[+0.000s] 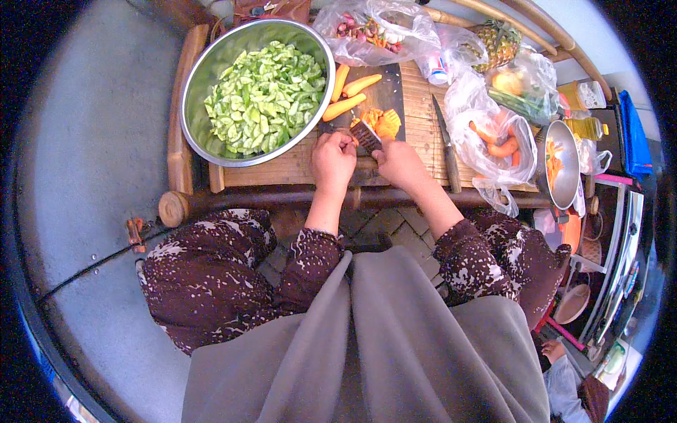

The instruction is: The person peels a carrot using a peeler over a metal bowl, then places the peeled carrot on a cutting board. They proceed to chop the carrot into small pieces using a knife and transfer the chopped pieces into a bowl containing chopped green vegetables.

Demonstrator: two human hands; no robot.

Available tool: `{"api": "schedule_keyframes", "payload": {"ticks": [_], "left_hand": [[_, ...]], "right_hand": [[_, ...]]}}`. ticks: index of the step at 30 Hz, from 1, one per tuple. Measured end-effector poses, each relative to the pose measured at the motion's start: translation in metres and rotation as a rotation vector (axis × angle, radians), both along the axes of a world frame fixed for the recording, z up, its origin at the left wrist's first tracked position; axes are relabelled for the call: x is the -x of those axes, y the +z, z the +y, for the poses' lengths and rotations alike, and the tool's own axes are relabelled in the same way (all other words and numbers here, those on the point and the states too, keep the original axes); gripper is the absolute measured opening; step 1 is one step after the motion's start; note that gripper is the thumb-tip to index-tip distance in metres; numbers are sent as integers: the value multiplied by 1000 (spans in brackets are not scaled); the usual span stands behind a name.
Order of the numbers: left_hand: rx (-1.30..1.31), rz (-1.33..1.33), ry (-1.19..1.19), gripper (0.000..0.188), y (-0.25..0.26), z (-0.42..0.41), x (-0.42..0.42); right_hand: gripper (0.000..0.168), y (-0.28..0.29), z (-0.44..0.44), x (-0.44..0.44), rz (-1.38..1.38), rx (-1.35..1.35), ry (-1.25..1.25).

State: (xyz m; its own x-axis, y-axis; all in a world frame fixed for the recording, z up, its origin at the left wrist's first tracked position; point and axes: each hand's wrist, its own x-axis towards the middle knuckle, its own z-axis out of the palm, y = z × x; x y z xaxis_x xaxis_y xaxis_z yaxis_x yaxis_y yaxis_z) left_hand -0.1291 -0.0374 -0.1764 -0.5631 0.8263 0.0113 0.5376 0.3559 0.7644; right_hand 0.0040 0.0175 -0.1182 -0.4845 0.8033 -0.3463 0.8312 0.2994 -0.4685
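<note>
My right hand (399,163) grips a crinkle cutter with a ridged blade (366,137), held low over a dark cutting board (392,87). Close to the blade's left side, my left hand (333,158) pinches a small piece of carrot, mostly hidden by the fingers. Wavy-cut carrot slices (387,125) lie heaped just beyond the blade. Three peeled carrots, one of them a whole carrot (344,107), rest farther up the board. At the left, a large steel bowl (189,113) of sliced green vegetable (264,100) overlaps the board's edge.
A knife (449,153) lies on the bamboo table (420,113) right of the board. Beyond it are a plastic bag of carrots (497,140) and a metal bowl (568,158) with carrot pieces. Bagged shallots and chillies (370,34) and a pineapple (497,45) sit behind. Another person's hand (553,350) shows lower right.
</note>
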Motion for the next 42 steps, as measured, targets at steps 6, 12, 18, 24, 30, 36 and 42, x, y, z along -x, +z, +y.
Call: {"api": "schedule_keyframes", "payload": {"ticks": [6, 12, 18, 24, 30, 36, 42], "left_hand": [[-31, -2, 35, 8, -3, 0, -1], [-24, -58, -14, 15, -2, -5, 4], [-24, -168, -387, 33, 8, -11, 34], [-44, -227, -230, 26, -1, -9, 24], [-160, -94, -134, 10, 2, -10, 18], [-108, -70, -76, 7, 8, -9, 17], [-74, -75, -47, 7, 9, -6, 16]], "right_hand": [[23, 5, 3, -5, -4, -16, -75], [23, 8, -1, -2, -102, 2, 2], [21, 12, -5, -1, -128, -23, 12], [20, 5, -9, -2, -64, -64, 86], [19, 8, -13, 3, -80, -93, 99], [20, 11, -14, 11, -153, -116, 167], [20, 11, -6, 9, -180, -214, 207]]}}
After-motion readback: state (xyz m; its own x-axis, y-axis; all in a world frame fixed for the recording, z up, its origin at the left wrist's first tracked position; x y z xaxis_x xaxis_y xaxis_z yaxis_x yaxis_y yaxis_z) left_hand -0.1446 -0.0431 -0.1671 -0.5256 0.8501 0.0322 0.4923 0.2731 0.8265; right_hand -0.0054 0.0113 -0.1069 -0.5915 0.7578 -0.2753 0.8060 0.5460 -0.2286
